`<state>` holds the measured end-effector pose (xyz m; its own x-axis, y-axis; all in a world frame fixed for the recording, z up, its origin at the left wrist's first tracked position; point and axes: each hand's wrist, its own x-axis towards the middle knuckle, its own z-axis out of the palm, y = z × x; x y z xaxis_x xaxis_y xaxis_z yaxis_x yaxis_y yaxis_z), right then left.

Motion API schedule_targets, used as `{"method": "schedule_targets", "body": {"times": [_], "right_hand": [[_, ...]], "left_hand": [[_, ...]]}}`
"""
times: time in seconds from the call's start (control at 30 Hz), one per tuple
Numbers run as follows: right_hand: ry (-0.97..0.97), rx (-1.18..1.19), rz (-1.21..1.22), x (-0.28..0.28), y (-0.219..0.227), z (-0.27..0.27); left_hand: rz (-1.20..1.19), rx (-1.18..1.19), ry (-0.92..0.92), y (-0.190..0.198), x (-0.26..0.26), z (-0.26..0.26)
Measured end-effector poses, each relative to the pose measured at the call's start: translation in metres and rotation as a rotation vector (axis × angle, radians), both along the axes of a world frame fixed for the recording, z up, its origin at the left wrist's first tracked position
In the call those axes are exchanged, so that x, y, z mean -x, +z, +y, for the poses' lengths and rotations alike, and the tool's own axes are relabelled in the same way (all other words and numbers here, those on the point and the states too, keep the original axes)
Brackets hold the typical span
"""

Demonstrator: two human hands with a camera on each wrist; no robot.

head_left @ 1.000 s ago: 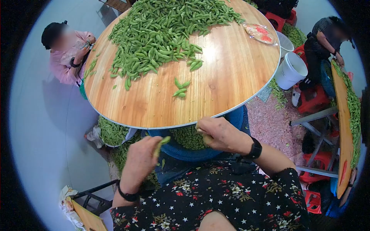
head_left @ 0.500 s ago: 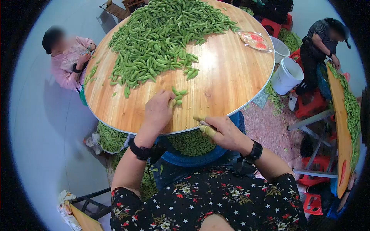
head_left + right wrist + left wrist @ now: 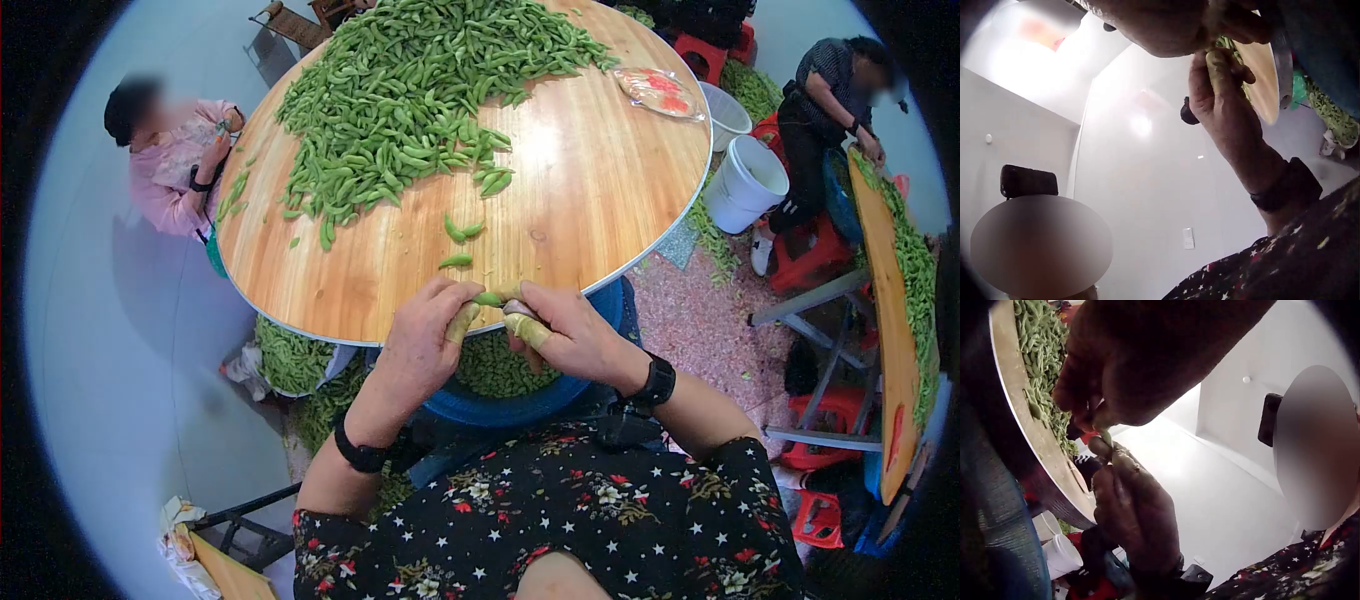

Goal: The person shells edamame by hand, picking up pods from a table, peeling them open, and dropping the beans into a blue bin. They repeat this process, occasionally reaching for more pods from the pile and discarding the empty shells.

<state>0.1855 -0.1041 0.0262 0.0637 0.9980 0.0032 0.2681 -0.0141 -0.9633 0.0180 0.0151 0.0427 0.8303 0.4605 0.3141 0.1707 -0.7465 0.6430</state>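
In the head view a green pod (image 3: 487, 299) lies between both hands over the table's near edge. The left hand (image 3: 422, 335) pinches its left end. The right hand (image 3: 577, 335), with yellowish coverings on thumb and forefinger, grips a small metallic-looking tool (image 3: 517, 308) at the pod's right end. Loose pods (image 3: 456, 261) rest on the wooden table (image 3: 580, 215), just beyond the left hand. Below the hands, a blue tub (image 3: 510, 408) holds shelled beans (image 3: 490, 368). In the left wrist view the two hands meet at the pod (image 3: 1107, 437).
A large heap of pods (image 3: 400, 110) covers the table's far left part. A plastic packet (image 3: 660, 92) lies at its right edge, beside a white bucket (image 3: 747, 185). One person in pink (image 3: 175, 170) sits at the left, another person (image 3: 830, 100) at the far right by a second table (image 3: 880, 330).
The left hand reached forward to the loose pods, then came back to the right hand with one pod. Fewer loose pods lie there. The right hand has stayed near the table edge.
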Motion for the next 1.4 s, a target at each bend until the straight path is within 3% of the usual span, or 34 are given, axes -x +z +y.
{"method": "schedule_targets", "body": {"times": [0.17,0.4,0.47,0.5,0.57,0.67,0.7,0.73,0.77,0.8,0.83,0.87,0.9,0.93,1.0,1.07,1.13,1.17,1.23,1.33,1.37,1.4], "right_hand": [[0.013,-0.273,-0.276,0.002,-0.005,-0.001],[0.120,-0.103,-0.497,0.007,0.006,-0.009],[0.097,-0.346,-0.455,0.004,-0.013,-0.004],[0.095,-0.344,-0.455,0.000,-0.012,-0.002],[0.204,0.452,0.631,-0.007,-0.010,-0.001],[0.196,0.418,0.819,-0.007,-0.025,-0.001],[0.154,0.418,0.728,-0.006,-0.023,-0.002],[0.153,0.420,0.729,-0.004,-0.021,-0.003],[0.140,0.300,0.464,-0.003,-0.019,-0.005],[0.127,0.179,0.199,-0.002,-0.017,-0.005],[0.111,-0.004,-0.075,-0.001,-0.015,-0.005],[0.115,-0.001,-0.073,0.001,-0.016,-0.006],[0.084,-0.144,-0.236,0.004,-0.019,-0.007],[0.049,-0.289,-0.400,0.005,-0.020,-0.007],[0.048,-0.262,-0.373,0.005,-0.015,-0.008],[0.042,-0.229,-0.343,0.004,-0.010,-0.010],[0.052,-0.071,-0.112,0.000,-0.005,-0.009],[0.052,-0.070,-0.112,-0.002,-0.003,-0.008],[0.072,0.189,0.193,-0.003,0.001,-0.006],[0.088,0.148,0.099,-0.004,-0.004,-0.002],[0.088,0.146,0.099,-0.005,-0.010,-0.001],[0.058,-0.034,-0.065,-0.004,-0.019,0.001]], "left_hand": [[0.047,-0.035,-0.031,0.010,0.006,-0.006],[0.079,0.027,-0.111,0.005,0.015,-0.018],[-0.017,-0.113,-0.080,-0.005,0.014,-0.024],[-0.017,-0.111,-0.082,-0.011,0.014,-0.026],[-0.121,-0.202,-0.047,-0.026,0.013,-0.031],[-0.223,-0.279,0.015,-0.050,0.012,-0.030],[-0.223,-0.278,0.015,-0.048,0.011,-0.029],[-0.199,-0.093,0.014,-0.044,0.011,-0.028],[-0.177,0.091,0.014,-0.040,0.010,-0.026],[-0.179,0.091,0.015,-0.037,0.010,-0.025],[-0.099,0.322,0.041,-0.033,0.010,-0.024],[-0.018,0.552,0.068,-0.030,0.011,-0.023],[0.029,0.686,0.113,-0.028,0.009,-0.024],[0.029,0.685,0.114,-0.028,0.008,-0.022],[-0.013,0.967,0.077,-0.031,0.006,-0.020],[-0.076,0.940,0.056,-0.031,0.002,-0.024],[-0.145,0.910,0.037,-0.034,0.001,-0.027],[-0.191,0.894,0.029,-0.039,0.002,-0.028],[-0.237,0.877,0.023,-0.046,0.003,-0.030],[-0.271,0.880,0.070,-0.049,0.006,-0.030],[-0.235,0.652,0.083,-0.049,0.007,-0.029],[-0.199,0.424,0.094,-0.049,0.008,-0.028]]}}
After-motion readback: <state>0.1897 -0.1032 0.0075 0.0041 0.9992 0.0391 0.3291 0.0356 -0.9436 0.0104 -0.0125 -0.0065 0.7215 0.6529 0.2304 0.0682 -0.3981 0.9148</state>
